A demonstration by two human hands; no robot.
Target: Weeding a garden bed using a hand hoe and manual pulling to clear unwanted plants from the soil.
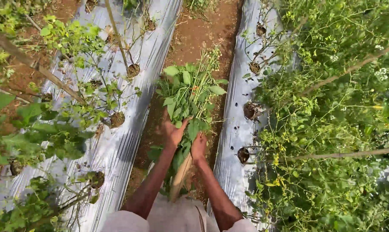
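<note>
Bare earth furrow between two sheeted beds

Reddish-brown soil (194, 38) runs up the middle as a narrow path, with silvery plastic mulch sheets lying on the ground to the left (126, 137) and right (235, 129); round planting holes (117, 119) cut in the sheeting show dark earth where plant stems rise

Bare forearms; pale short sleeves, light trousers.

Gripping a bundle of leafy green stems (189, 92) with left hand (174, 133) and right hand (199, 146), standing on a bare soil path (190, 38) between silver plastic mulch sheets (117, 141), staked plants (332, 129) crowding alongside.
</note>
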